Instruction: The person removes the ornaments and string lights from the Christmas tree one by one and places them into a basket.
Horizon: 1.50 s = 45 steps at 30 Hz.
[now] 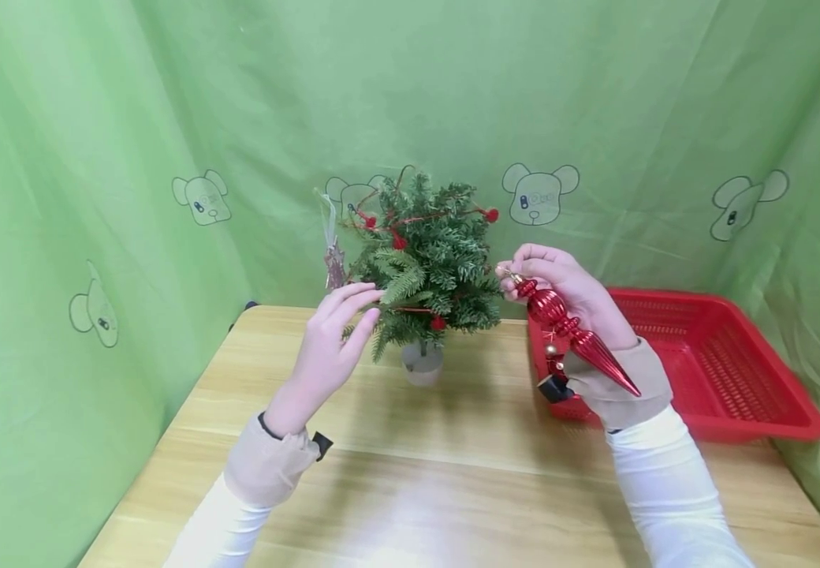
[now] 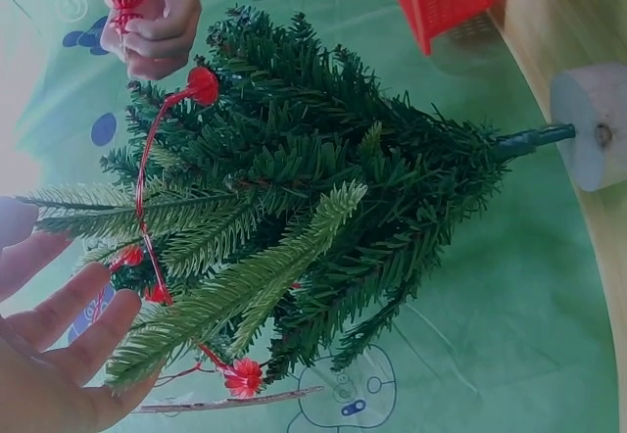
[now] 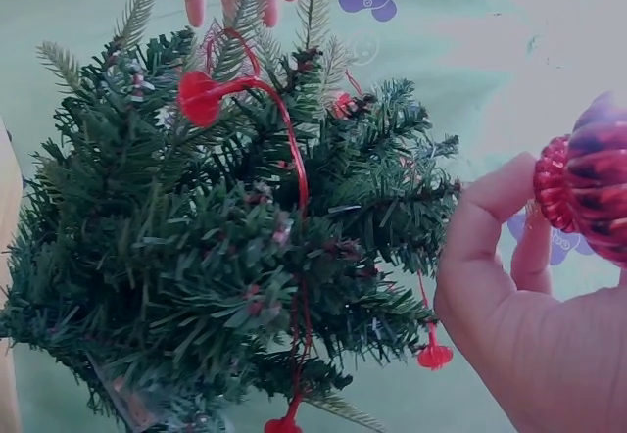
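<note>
A small artificial Christmas tree (image 1: pixel 445 260) stands upright in a pale round base (image 1: pixel 423 365). A red cord garland with red bobbles (image 2: pixel 203 86) winds around its branches. At the tree's right side my right hand (image 1: pixel 559 276) pinches the top end of a shiny red finial-shaped Christmas ornament (image 1: pixel 550 309), whose long point hangs down toward the wrist. My left hand (image 1: pixel 332 331) is at the tree's left side, its fingers extended beside a light green branch (image 2: pixel 235 301). A brownish star-shaped ornament (image 1: pixel 335 264) on a pale ribbon hangs at the tree's left.
A red plastic basket (image 1: pixel 779 371) sits on the right of the wooden table (image 1: pixel 382 450). Small ornaments (image 1: pixel 552 355) show at its left end, partly hidden by the right wrist. A green curtain (image 1: pixel 410 87) with bear-face prints surrounds the table.
</note>
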{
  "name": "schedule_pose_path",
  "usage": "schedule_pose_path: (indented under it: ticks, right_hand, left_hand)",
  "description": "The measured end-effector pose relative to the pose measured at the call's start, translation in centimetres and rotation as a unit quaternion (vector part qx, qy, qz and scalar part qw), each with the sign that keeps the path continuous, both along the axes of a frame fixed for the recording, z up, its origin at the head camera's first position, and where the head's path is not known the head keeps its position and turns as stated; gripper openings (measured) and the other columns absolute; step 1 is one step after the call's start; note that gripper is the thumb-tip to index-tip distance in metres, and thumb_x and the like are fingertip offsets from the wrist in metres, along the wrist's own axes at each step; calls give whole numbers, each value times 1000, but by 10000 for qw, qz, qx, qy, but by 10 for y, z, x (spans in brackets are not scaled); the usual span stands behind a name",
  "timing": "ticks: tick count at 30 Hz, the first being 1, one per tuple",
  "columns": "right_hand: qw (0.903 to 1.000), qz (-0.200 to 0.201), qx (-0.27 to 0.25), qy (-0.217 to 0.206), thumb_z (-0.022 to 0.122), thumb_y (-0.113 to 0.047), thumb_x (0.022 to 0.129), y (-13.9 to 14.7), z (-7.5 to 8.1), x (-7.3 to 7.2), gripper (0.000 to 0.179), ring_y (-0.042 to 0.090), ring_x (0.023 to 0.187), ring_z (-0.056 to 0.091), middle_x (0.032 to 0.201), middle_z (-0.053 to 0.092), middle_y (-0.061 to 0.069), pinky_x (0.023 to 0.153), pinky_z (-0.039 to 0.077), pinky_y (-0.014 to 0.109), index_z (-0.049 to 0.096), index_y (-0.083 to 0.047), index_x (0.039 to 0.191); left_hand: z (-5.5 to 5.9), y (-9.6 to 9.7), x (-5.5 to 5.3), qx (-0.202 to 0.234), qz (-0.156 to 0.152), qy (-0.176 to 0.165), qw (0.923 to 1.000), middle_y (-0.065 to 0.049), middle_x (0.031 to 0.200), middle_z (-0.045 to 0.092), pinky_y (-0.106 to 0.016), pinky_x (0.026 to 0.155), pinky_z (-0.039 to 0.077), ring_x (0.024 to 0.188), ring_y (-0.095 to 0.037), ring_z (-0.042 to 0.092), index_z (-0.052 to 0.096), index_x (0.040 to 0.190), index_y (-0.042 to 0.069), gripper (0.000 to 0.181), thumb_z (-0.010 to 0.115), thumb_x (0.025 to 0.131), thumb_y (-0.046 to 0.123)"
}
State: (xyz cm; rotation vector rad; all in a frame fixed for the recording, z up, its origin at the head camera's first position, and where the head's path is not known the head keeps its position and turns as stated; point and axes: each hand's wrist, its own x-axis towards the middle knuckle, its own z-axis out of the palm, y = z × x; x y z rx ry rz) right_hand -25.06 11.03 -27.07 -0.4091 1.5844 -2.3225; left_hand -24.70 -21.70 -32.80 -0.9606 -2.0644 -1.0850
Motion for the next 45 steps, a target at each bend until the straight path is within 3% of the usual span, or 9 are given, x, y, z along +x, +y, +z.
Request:
schedule_pose_path:
  ticks: [8,13,19,24,28,36,41,45]
  right_hand:
    - [9999,-78,-70,20,46,1,99,-1,9,1,26,14,75,68,107,73,10,71,57,20,64,-5,82]
    - [9984,-457,-318,97,48,1,98,-4,13,2,23,14,71,68,99,74,9,68,58,21,62,-4,82]
    - [9922,-897,-865,-98,51,0,98,-14,14,-2,17,16,66,67,80,72,9,56,56,22,59,-5,83]
    - [9876,-986,-1132,-448,57,0,95,-16,11,-7,12,17,66,67,77,70,10,53,57,24,61,-5,84]
    - [9845,-863,-1446,-480,57,8,92,-16,9,-10,11,20,70,70,83,71,15,60,60,26,60,0,84]
    - [9910,-550,-1172,348,51,17,90,-22,11,-10,21,19,78,69,86,71,12,74,59,23,62,0,84]
    - [9832,-593,-1520,819,50,18,90,-19,17,-1,23,21,79,68,85,71,12,75,59,25,63,0,86]
    - [9700,-1069,-1948,990,51,20,88,-7,21,2,21,24,77,69,85,72,16,73,60,27,64,3,87]
  left_hand:
    - [-1,0,0,-7,19,78,10000,-13,128,63,-36,112,41,124,-26,56,66,121,5,27,58,97,14]
    - [-2,0,0,-28,7,15,10000,-13,128,63,-38,111,41,124,-27,56,66,120,5,27,58,97,14]
    - [-2,1,2,23,34,13,10000,-15,127,64,-41,110,43,122,-28,57,67,118,3,25,59,96,12]
    - [-3,1,2,33,31,30,10000,-14,127,64,-40,110,43,122,-29,57,67,118,3,26,59,95,12]
    - [-3,2,3,61,26,57,10000,-15,126,64,-40,110,43,121,-29,57,67,117,2,25,60,95,11]
    - [-3,2,3,101,19,98,9999,-16,126,64,-41,109,44,121,-29,58,67,116,2,25,60,95,12]
    - [-2,1,3,76,41,66,9999,-16,126,64,-41,109,43,121,-29,58,67,116,1,25,60,95,11]
    - [-3,1,2,72,50,36,10000,-15,127,64,-41,110,43,121,-29,57,67,117,2,25,60,95,11]
